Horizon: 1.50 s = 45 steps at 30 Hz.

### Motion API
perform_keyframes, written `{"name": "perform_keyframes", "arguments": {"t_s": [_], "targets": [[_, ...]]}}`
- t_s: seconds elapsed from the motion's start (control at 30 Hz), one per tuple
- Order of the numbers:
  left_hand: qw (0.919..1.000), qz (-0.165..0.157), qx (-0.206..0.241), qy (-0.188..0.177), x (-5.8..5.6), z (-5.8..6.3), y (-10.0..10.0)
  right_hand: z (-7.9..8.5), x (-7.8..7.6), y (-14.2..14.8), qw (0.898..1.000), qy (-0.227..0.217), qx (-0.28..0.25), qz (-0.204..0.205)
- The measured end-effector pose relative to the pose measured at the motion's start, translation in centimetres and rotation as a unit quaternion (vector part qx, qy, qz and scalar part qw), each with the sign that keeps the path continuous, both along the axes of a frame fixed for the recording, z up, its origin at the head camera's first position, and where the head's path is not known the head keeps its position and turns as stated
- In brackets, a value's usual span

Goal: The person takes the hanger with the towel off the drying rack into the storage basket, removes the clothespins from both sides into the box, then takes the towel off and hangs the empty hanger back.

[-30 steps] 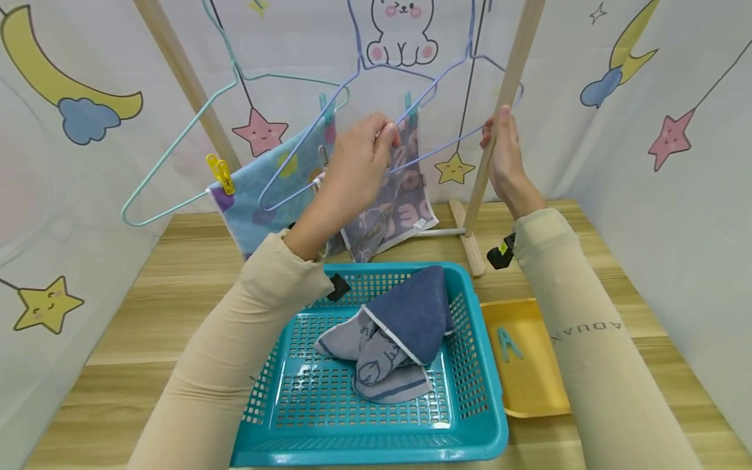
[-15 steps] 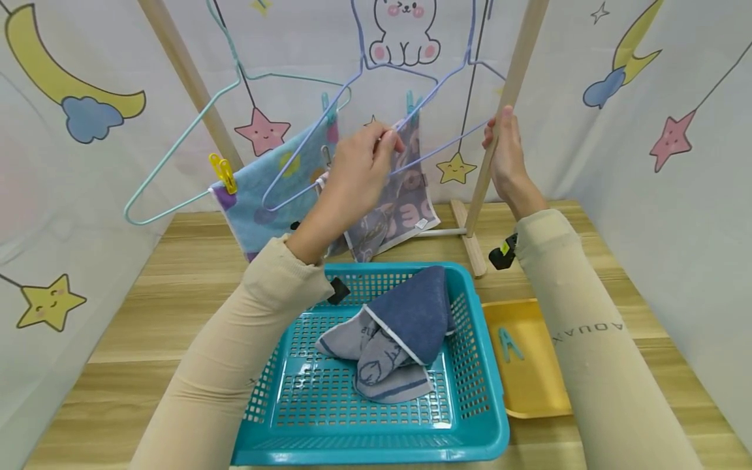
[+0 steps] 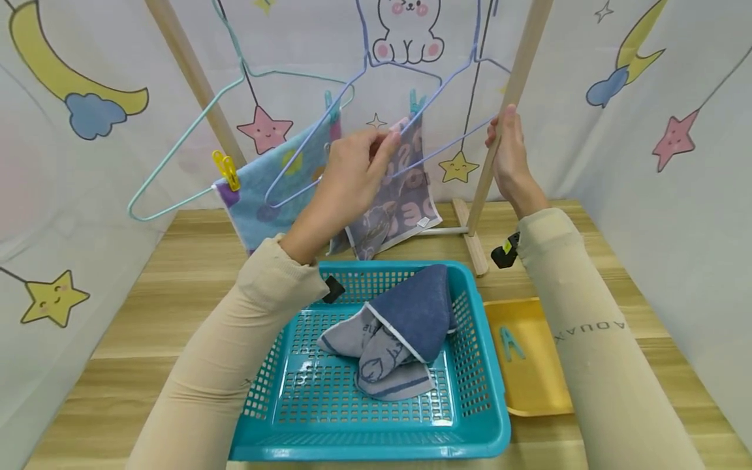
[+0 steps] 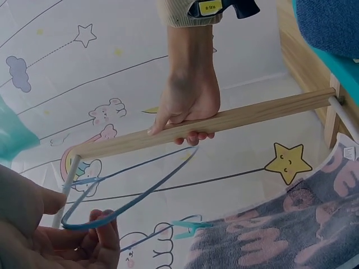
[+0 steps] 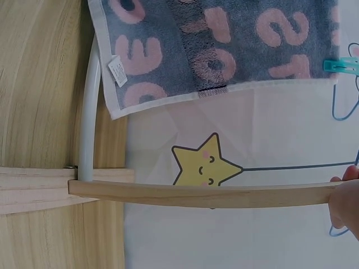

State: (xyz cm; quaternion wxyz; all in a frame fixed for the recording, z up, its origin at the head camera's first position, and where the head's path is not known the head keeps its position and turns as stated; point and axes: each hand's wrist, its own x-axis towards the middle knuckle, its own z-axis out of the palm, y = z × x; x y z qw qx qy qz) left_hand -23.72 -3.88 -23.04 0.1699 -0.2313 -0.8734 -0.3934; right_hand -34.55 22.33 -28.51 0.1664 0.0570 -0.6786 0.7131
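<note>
My left hand (image 3: 355, 170) pinches the lower left corner of the rightmost purple wire hanger (image 3: 448, 77); in the left wrist view its fingers curl at the hanger's bend (image 4: 134, 203). My right hand (image 3: 510, 153) grips the right wooden post (image 3: 525, 52) of the drying rack, thumb on one side and fingers on the other. Behind the left hand hangs a grey-purple towel with pink letters (image 3: 405, 189), held to the middle purple hanger (image 3: 346, 88) by a teal clothespin (image 3: 417, 101). A light blue towel (image 3: 264, 176) hangs from the green hanger (image 3: 170, 153) with a yellow clothespin (image 3: 226, 170).
Below stands a teal basket (image 3: 376, 452) with a crumpled blue-grey towel (image 3: 411, 313) inside. To its right is a yellow tray (image 3: 531, 391) with a teal clothespin (image 3: 512, 344). The rack's foot (image 3: 470, 241) rests on the wooden table (image 3: 147, 313); a printed curtain (image 3: 693, 248) surrounds it.
The head view has shifted slightly, moving the scene a little to the right. My left hand has eased slightly leftward against the hanger; my right hand stays on the post.
</note>
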Motion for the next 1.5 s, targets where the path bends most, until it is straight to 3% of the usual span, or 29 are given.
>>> {"name": "perform_keyframes", "arguments": {"t_s": [0.2, 0.37, 0.43, 0.5, 0.6, 0.67, 0.7, 0.83, 1.03, 1.33, 1.5], "targets": [[0.9988, 0.028, -0.031, 0.025, 0.8, 0.3, -0.6, 0.0, 0.1, 0.2, 1.0, -0.003, 0.004, 0.002], [0.9907, 0.059, -0.026, 0.119, 1.7, 0.6, -1.5, 0.1, 0.1, 0.1, 1.0, -0.008, 0.009, 0.0], [0.9812, 0.071, -0.015, 0.179, 1.8, 0.8, -2.0, 0.1, 0.1, 0.0, 1.0, -0.007, 0.005, 0.0], [0.9661, 0.09, -0.01, 0.242, 1.8, 1.0, -2.6, 0.1, 0.0, -0.1, 1.0, -0.007, 0.002, 0.0], [0.9445, 0.145, -0.018, 0.294, 1.6, 1.2, -3.6, 0.2, 0.0, -0.1, 1.0, -0.005, 0.0, 0.002], [0.9394, 0.184, -0.037, 0.287, 1.6, 1.3, -4.2, 0.2, 0.0, -0.1, 1.0, -0.006, 0.001, 0.001], [0.9406, 0.199, -0.046, 0.271, 1.6, 1.4, -4.5, 0.2, 0.0, -0.1, 1.0, -0.007, 0.002, 0.0], [0.9543, 0.22, -0.072, 0.189, 1.7, 1.2, -5.5, 0.1, -0.1, 0.0, 1.0, -0.008, 0.004, -0.002], [0.97, 0.205, -0.074, 0.108, 1.8, 0.6, -6.3, 0.1, 0.0, 0.0, 1.0, -0.005, 0.003, 0.001], [0.9819, 0.158, -0.088, 0.054, 1.6, -0.8, -7.1, 0.1, 0.0, 0.1, 1.0, -0.006, -0.003, 0.002], [0.99, 0.136, -0.032, 0.015, 1.5, -0.8, -7.4, 0.0, 0.0, 0.0, 1.0, -0.007, -0.004, 0.003]]}}
